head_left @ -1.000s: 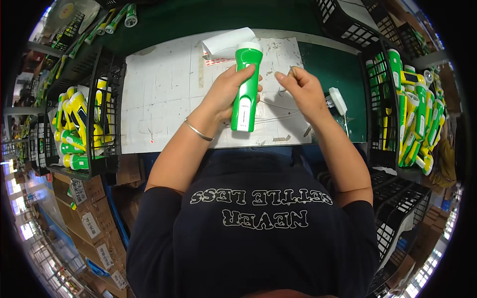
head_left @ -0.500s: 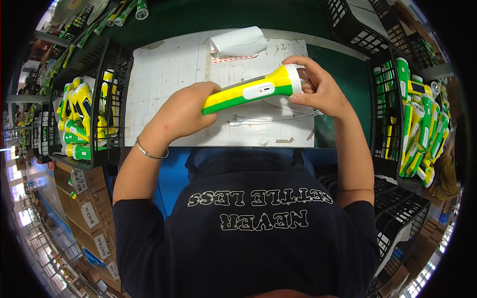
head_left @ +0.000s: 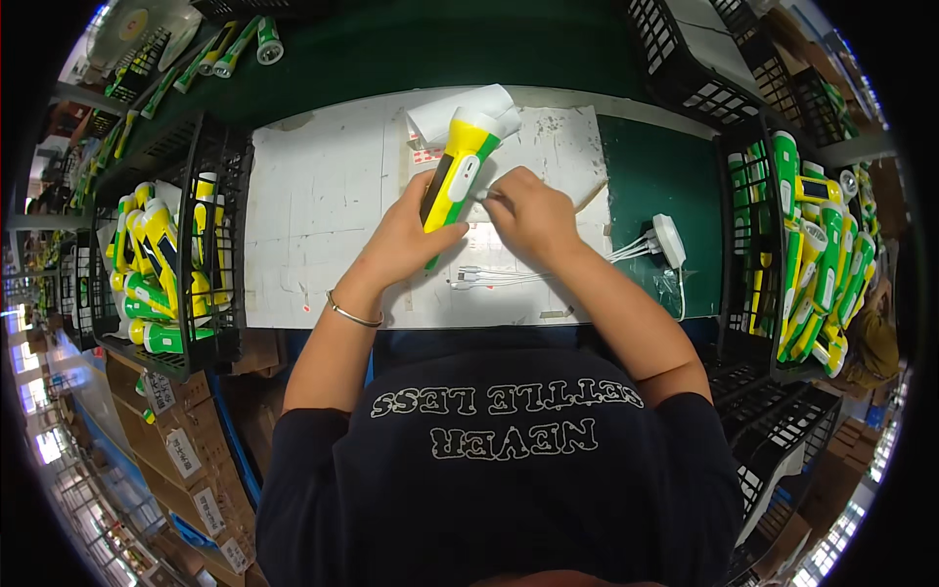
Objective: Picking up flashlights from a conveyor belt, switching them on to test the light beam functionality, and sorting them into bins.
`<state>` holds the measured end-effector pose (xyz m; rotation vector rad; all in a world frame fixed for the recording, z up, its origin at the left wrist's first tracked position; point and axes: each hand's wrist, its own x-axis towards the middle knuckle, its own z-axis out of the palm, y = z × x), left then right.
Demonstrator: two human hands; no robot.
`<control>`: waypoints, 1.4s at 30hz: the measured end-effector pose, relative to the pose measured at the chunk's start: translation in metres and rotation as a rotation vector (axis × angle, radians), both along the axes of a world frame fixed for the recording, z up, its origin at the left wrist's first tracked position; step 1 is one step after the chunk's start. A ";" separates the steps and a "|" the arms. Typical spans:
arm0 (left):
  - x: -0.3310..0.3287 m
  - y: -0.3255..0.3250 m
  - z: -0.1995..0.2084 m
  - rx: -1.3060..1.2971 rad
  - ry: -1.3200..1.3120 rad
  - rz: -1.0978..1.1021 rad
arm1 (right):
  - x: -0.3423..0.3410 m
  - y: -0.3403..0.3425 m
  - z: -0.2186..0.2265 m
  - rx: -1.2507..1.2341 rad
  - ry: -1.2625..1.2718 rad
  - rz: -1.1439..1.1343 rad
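Note:
My left hand is wrapped round the lower handle of a yellow, green and white flashlight, which stands tilted with its white head up and away from me. A white oval panel with a small slot and switch shows on its side. Close beside that side, my right hand pinches the small end of a white charging cable. More white cables lie on the board under my right wrist, their plugs pointing left. They run right to a white multi-port charger.
A curled white paper sheet lies behind the flashlight on the white board. Black crates of flashlights stand left and right. Several flashlights lie at the far left of the green table.
The flashlight has swung from nearly level to steeply tilted, with my left hand still on it. My right hand has left its head and now pinches a cable end. The charger has come into view.

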<state>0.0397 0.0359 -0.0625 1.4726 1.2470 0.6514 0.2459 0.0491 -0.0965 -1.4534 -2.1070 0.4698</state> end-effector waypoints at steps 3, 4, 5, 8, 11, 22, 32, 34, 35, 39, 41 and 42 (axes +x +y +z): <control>0.002 0.003 -0.004 0.076 0.036 0.038 | 0.013 0.007 0.010 -0.311 0.369 -0.025; 0.005 0.005 -0.004 0.057 0.044 0.033 | 0.018 0.007 0.015 -0.476 0.651 0.017; 0.009 0.007 -0.004 0.044 0.049 0.029 | 0.022 0.006 0.020 -0.463 0.710 0.048; 0.024 0.009 -0.004 0.059 0.025 -0.017 | 0.031 -0.001 0.031 -0.430 0.785 0.014; 0.033 0.009 -0.003 0.048 -0.026 -0.046 | 0.036 -0.002 0.037 -0.365 0.621 -0.076; 0.040 -0.009 -0.001 0.588 0.446 0.064 | 0.033 -0.005 0.033 -0.451 0.699 -0.078; 0.000 0.001 0.014 0.786 0.345 0.315 | 0.032 -0.027 0.034 -0.346 0.493 0.003; -0.040 0.010 0.031 1.194 0.195 0.531 | 0.032 -0.034 0.036 -0.339 0.496 -0.007; -0.081 0.004 0.045 1.105 0.450 0.685 | 0.031 -0.038 0.036 -0.388 0.522 -0.052; -0.242 0.005 0.085 0.771 0.652 0.863 | 0.030 -0.039 0.033 -0.327 0.568 -0.032; -0.307 -0.008 0.086 0.455 0.732 0.898 | 0.028 -0.038 0.031 -0.347 0.565 -0.047; -0.330 -0.012 0.082 0.345 0.871 0.897 | 0.027 -0.037 0.029 -0.383 0.573 -0.043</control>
